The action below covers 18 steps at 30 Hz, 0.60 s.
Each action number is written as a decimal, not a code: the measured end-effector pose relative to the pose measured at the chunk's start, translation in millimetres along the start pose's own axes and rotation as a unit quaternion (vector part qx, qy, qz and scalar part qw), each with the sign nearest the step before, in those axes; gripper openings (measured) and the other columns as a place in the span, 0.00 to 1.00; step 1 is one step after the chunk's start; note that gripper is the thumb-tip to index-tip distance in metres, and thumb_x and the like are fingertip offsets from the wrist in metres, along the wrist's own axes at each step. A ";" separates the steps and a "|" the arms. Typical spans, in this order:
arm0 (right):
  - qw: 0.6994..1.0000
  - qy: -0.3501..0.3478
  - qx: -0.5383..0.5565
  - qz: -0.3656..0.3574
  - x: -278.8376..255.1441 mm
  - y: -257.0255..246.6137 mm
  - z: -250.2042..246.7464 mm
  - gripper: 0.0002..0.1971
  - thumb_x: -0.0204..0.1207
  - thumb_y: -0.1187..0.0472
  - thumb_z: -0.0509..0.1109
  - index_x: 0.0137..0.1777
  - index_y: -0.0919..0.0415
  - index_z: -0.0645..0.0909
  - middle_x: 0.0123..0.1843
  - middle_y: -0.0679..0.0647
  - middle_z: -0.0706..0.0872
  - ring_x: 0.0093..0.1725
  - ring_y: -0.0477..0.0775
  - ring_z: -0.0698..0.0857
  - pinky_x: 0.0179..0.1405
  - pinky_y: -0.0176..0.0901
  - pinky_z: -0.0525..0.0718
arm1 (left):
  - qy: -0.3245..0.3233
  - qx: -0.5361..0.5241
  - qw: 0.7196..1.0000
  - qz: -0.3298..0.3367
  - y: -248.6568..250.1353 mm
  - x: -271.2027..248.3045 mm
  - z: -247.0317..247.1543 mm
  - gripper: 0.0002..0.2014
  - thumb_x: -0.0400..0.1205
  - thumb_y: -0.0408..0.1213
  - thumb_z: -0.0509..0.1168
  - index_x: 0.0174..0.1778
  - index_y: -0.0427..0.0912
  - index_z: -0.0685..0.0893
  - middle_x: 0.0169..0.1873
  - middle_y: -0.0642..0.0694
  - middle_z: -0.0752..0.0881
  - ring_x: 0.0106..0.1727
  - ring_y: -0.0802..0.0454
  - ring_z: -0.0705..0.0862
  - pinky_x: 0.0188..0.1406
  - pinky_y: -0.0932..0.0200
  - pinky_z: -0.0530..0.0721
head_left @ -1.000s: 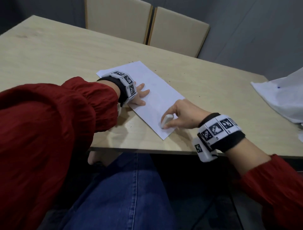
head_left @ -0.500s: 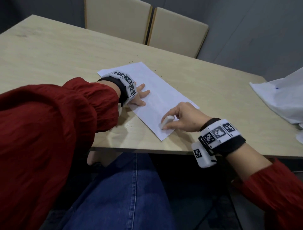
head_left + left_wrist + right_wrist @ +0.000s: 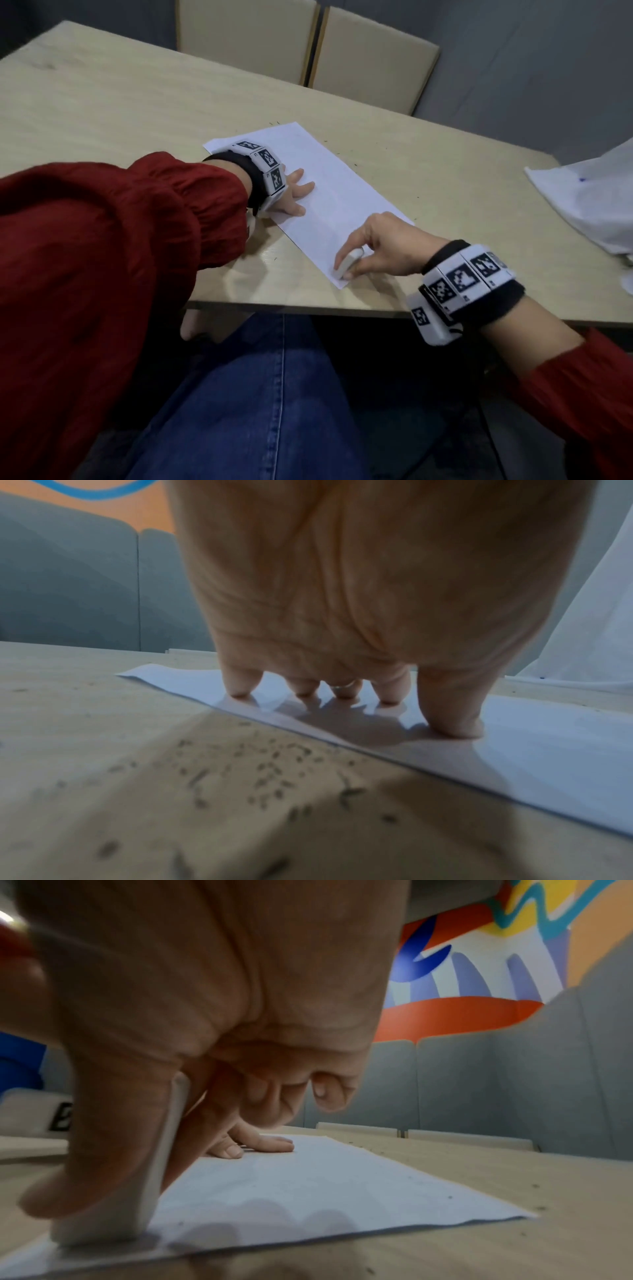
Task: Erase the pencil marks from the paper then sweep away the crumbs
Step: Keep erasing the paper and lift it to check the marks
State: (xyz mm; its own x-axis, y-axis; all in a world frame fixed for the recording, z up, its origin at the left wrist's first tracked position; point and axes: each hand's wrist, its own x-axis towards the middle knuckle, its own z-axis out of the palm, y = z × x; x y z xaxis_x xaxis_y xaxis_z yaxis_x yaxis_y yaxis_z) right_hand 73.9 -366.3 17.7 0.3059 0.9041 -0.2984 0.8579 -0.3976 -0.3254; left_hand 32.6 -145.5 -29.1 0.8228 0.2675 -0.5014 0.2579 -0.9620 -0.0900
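Note:
A white sheet of paper (image 3: 329, 195) lies slantwise on the wooden table (image 3: 120, 113). My right hand (image 3: 380, 246) pinches a white eraser (image 3: 346, 263) between thumb and forefinger, its end pressed on the sheet's near corner. In the right wrist view the eraser (image 3: 161, 1167) stands steeply on the paper (image 3: 308, 1185). My left hand (image 3: 294, 195) lies with spread, straight fingers on the sheet's left edge; its fingertips (image 3: 455, 723) press the paper (image 3: 548, 745). Dark eraser crumbs (image 3: 260, 775) are scattered on the table beside that edge. No pencil marks are clear.
More crumbs (image 3: 356, 164) dot the table to the right of the sheet. A white cloth or bag (image 3: 589, 202) lies at the table's right end. Two beige chairs (image 3: 308, 48) stand behind the far edge. The near table edge (image 3: 308, 308) runs just below my right wrist.
My right hand has shifted the eraser slightly back and forth near the sheet's near corner. The left hand has stayed put on the paper.

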 end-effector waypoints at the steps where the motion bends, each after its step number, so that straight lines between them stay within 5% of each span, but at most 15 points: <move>1: 1.000 0.000 -0.008 -0.002 -4.4 0.3 1.2 0.09 0.65 0.55 0.81 0.44 0.42 0.91 0.35 0.41 0.90 0.34 0.40 0.79 0.35 0.33 0.72 | 0.001 -0.001 1.000 0.003 -0.9 1.2 0.7 0.34 0.88 0.58 0.48 0.85 0.55 0.37 0.85 0.45 0.35 0.85 0.34 0.42 0.80 0.38 0.46; 4: 0.998 -0.015 -0.064 -0.012 -8.3 -4.4 2.9 0.07 0.66 0.50 0.80 0.45 0.40 0.90 0.41 0.44 0.90 0.39 0.48 0.82 0.43 0.41 0.75 | 0.004 -0.011 1.000 0.006 -2.3 1.4 0.8 0.34 0.88 0.58 0.48 0.85 0.55 0.37 0.85 0.45 0.34 0.85 0.34 0.41 0.80 0.37 0.46; 8: 0.998 -0.031 -0.054 0.012 -12.9 6.8 -6.1 0.06 0.65 0.46 0.80 0.42 0.41 0.89 0.36 0.48 0.88 0.31 0.46 0.75 0.36 0.41 0.73 | 0.014 -0.020 1.000 0.008 -0.5 -2.1 -0.7 0.34 0.88 0.57 0.48 0.85 0.54 0.38 0.85 0.45 0.35 0.85 0.35 0.41 0.80 0.37 0.46; 13: 0.961 0.184 0.121 0.168 3.1 65.5 -33.4 0.03 0.69 0.60 0.79 0.41 0.53 0.89 0.38 0.50 0.88 0.39 0.47 0.80 0.35 0.32 0.76 | 0.020 -0.035 0.999 0.002 3.2 -10.6 -1.3 0.33 0.89 0.54 0.49 0.86 0.52 0.39 0.85 0.44 0.37 0.85 0.36 0.42 0.81 0.40 0.48; 16: 0.951 0.145 0.102 0.252 23.3 90.7 -38.6 0.05 0.68 0.60 0.79 0.43 0.58 0.89 0.38 0.53 0.86 0.39 0.51 0.81 0.38 0.40 0.79 | 0.037 -0.047 0.998 0.009 -3.2 -14.6 -6.7 0.34 0.88 0.51 0.56 0.86 0.50 0.47 0.86 0.42 0.47 0.84 0.39 0.55 0.80 0.47 0.57; 18: 0.944 0.129 0.118 0.279 34.0 97.4 -37.4 0.06 0.68 0.61 0.80 0.43 0.62 0.88 0.36 0.55 0.86 0.35 0.52 0.81 0.39 0.47 0.83 | 0.058 -0.064 0.996 0.011 -14.4 -16.5 -12.5 0.32 0.85 0.46 0.63 0.85 0.48 0.60 0.80 0.41 0.67 0.75 0.42 0.71 0.70 0.53 0.69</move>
State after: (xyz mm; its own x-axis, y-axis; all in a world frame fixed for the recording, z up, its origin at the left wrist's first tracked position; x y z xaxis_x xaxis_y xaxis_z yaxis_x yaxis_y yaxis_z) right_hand 183.3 -368.5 9.5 0.8001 0.5387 -0.2638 0.4260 -0.8200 -0.3822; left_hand 21.6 -135.4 -8.8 0.8798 0.2578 -0.3994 0.2951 -0.9549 0.0337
